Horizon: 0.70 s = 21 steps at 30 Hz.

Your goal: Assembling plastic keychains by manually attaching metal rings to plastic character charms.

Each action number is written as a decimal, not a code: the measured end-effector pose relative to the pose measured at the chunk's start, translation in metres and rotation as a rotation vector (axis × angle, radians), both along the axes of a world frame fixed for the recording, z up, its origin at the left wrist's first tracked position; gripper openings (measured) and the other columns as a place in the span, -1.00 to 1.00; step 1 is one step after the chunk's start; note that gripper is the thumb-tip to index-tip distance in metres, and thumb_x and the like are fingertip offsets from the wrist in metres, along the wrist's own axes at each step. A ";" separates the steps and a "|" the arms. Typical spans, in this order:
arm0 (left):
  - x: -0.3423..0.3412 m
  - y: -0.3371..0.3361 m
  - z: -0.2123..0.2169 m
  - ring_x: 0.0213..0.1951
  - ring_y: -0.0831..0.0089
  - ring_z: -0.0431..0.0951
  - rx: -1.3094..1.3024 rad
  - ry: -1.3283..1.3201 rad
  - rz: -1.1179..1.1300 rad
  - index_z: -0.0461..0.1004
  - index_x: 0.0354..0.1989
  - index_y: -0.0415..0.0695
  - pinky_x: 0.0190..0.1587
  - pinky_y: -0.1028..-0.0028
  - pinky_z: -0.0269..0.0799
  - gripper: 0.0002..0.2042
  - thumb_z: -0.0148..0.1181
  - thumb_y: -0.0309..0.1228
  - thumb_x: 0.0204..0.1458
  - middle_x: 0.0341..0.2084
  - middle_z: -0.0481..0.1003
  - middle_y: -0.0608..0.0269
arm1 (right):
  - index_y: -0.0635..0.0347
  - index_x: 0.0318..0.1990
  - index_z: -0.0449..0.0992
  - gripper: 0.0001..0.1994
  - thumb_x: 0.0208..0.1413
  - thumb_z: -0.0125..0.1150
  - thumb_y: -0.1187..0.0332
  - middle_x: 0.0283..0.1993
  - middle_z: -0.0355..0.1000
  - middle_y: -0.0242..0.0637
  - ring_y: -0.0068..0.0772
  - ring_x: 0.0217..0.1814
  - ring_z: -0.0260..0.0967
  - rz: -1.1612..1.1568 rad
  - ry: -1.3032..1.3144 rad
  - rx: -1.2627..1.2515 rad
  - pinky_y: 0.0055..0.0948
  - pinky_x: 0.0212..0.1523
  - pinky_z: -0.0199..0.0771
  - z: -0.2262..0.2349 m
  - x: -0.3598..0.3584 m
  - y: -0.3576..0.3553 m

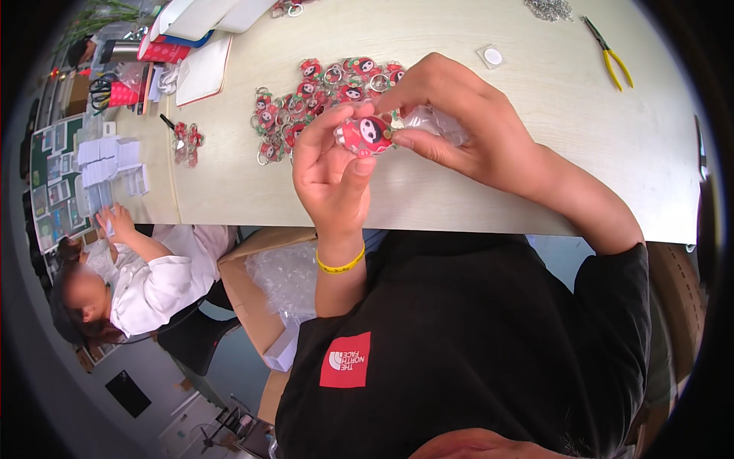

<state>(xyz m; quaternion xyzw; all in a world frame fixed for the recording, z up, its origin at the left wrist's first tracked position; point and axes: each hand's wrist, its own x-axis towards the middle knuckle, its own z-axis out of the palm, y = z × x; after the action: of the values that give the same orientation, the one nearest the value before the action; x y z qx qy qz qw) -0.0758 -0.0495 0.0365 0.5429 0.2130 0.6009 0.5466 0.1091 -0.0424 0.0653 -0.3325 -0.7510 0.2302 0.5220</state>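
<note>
Nearest, below the tabletop edge, an open brown cardboard box (252, 294) holds crumpled clear plastic bags (290, 275). Above it, the left hand (330, 172), with a yellow band on its wrist, is curled around a red, flat, figure-shaped charm with a black-and-white face (367, 135), thumb and fingers pinching its left side. The right hand (451, 115) pinches the charm's right edge between thumb and forefinger, and a bit of clear plastic wrap (436, 122) is bunched under its fingers. The charm is held just above the pale wooden tabletop (535, 183). Just beyond the hands lies a loose pile of similar red charms with metal rings (321, 96). Farther off rest yellow-handled pliers (609, 55) and a heap of small metal chain links (549, 9). At the left, another person in a white top (145, 283) handles white cards.
</note>
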 end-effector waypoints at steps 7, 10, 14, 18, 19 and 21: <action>0.006 -0.001 0.004 0.05 0.12 0.45 0.047 -0.042 -0.010 0.25 0.13 -0.29 0.10 0.23 0.43 -0.54 0.22 -0.56 0.05 -0.01 0.41 -0.08 | 0.23 -0.27 0.54 -0.73 -0.20 0.41 0.59 -0.26 0.40 -0.22 -0.27 -0.23 0.44 0.060 -0.074 0.073 -0.40 -0.28 0.49 0.006 0.005 -0.006; 0.010 -0.003 0.004 0.05 0.14 0.46 0.092 0.010 0.034 0.27 0.12 -0.31 0.07 0.27 0.46 -0.55 0.22 -0.59 0.04 -0.02 0.40 -0.07 | 0.09 -0.27 0.51 -0.77 -0.14 0.37 0.45 -0.24 0.41 -0.33 -0.26 -0.33 0.45 -0.031 -0.152 0.133 -0.37 -0.38 0.51 0.004 0.004 -0.006; 0.012 -0.010 0.003 0.06 0.17 0.45 0.181 0.158 0.158 0.30 0.09 -0.35 0.02 0.34 0.52 -0.57 0.20 -0.66 0.01 -0.02 0.38 -0.04 | 0.16 -0.31 0.48 -0.82 -0.11 0.33 0.45 -0.27 0.40 -0.29 -0.23 -0.35 0.44 -0.068 -0.193 0.153 -0.37 -0.40 0.50 0.002 0.004 -0.007; 0.016 -0.007 0.001 0.06 0.21 0.46 0.186 0.187 0.198 0.31 0.08 -0.38 0.01 0.38 0.55 -0.57 0.18 -0.72 -0.03 -0.02 0.36 0.00 | 0.21 -0.31 0.45 -0.85 -0.06 0.28 0.46 -0.28 0.39 -0.25 -0.17 -0.32 0.42 -0.012 -0.069 -0.126 -0.34 -0.30 0.48 -0.001 0.002 0.000; 0.017 -0.007 0.001 0.06 0.21 0.46 0.173 0.148 0.194 0.31 0.07 -0.38 0.01 0.38 0.55 -0.57 0.19 -0.72 -0.03 -0.02 0.36 0.00 | 0.21 -0.31 0.44 -0.85 -0.04 0.26 0.46 -0.28 0.39 -0.24 -0.16 -0.30 0.41 0.005 -0.048 -0.212 -0.33 -0.27 0.47 0.000 0.002 0.000; 0.016 -0.009 -0.002 0.06 0.21 0.46 0.144 0.071 0.182 0.32 0.06 -0.39 0.02 0.38 0.55 -0.57 0.20 -0.72 -0.04 -0.02 0.36 0.00 | 0.22 -0.29 0.43 -0.84 -0.03 0.26 0.46 -0.28 0.39 -0.22 -0.15 -0.24 0.40 0.095 -0.020 -0.175 -0.32 -0.22 0.45 0.000 0.005 0.003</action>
<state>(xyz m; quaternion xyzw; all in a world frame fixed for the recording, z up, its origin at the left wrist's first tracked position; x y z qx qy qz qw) -0.0596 -0.0589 0.0345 0.5801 0.2372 0.6422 0.4415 0.1146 -0.0396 0.0654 -0.3433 -0.7482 0.3158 0.4718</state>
